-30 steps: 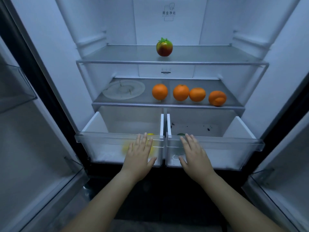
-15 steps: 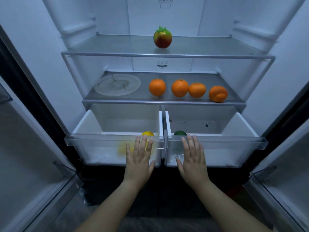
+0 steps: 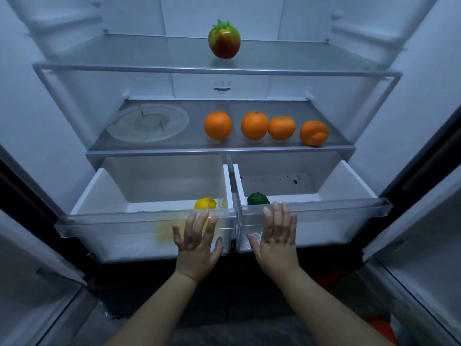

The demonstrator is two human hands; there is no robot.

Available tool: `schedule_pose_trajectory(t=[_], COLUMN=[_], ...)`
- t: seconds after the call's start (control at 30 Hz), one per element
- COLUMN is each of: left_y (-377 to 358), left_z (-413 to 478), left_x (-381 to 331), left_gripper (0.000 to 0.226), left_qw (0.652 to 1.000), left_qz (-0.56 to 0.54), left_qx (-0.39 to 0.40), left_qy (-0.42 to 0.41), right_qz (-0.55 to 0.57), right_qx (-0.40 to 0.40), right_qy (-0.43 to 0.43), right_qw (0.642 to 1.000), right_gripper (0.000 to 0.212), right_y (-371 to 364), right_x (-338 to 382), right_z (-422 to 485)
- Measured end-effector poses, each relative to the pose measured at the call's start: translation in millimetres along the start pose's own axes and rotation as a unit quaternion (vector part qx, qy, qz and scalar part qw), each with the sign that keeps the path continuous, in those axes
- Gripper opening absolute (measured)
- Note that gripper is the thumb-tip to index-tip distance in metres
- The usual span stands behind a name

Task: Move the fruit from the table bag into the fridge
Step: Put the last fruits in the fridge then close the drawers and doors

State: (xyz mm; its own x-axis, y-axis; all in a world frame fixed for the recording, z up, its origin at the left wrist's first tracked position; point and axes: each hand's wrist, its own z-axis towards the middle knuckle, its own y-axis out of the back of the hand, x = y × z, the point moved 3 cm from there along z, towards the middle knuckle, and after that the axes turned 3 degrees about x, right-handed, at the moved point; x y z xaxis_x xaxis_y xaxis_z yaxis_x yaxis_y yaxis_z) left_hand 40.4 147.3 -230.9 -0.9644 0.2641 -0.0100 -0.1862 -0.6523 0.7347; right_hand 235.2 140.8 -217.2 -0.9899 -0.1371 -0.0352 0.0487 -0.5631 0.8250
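Note:
The fridge stands open in front of me. A red and green fruit [image 3: 224,41] sits on the top glass shelf [image 3: 149,68]. Several oranges [image 3: 217,125] line the middle shelf [image 3: 174,152]. Both clear drawers are pulled out: the left drawer [image 3: 112,221] holds a yellow lemon [image 3: 205,203], the right drawer [image 3: 349,211] a green lime [image 3: 258,198]. My left hand [image 3: 197,242] lies flat with straight fingers against the left drawer's front. My right hand [image 3: 278,239] lies flat against the right drawer's front. The table bag is out of view.
A round clear plate [image 3: 147,126] lies at the left of the middle shelf. The left fridge door [image 3: 30,283] and the right fridge door [image 3: 424,270] stand open on either side. Dark specks mark the floor of the right drawer.
The camera has come nearer and tilted, so the fridge looks larger. Both hands stay flat on the drawer fronts. The lemon and lime show more above the drawer rims.

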Motion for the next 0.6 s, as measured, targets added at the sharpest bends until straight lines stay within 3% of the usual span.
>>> schedule_pose_trajectory(t=[0.13, 0.37, 0.6], left_y=[-4.9, -4.9, -4.7], left_z=[8.4, 22.1, 35.6], left_x=[-2.1, 1.8, 4.4], left_gripper=[0.067, 0.068, 0.089], left_qw=[1.000, 0.999, 0.986], left_qz=[0.016, -0.018, 0.001], left_qx=[-0.012, 0.032, 0.167], left_qy=[-0.004, 0.024, 0.021], right_qz=[-0.013, 0.004, 0.020], right_qx=[-0.005, 0.019, 0.043], right_qy=[-0.001, -0.007, 0.004], right_qw=[1.000, 1.000, 0.999], right_gripper=[0.081, 0.080, 0.079], right_y=[-3.6, -9.5, -26.4], right_x=[-0.9, 1.5, -6.5], right_z=[3.3, 31.4, 56.8])
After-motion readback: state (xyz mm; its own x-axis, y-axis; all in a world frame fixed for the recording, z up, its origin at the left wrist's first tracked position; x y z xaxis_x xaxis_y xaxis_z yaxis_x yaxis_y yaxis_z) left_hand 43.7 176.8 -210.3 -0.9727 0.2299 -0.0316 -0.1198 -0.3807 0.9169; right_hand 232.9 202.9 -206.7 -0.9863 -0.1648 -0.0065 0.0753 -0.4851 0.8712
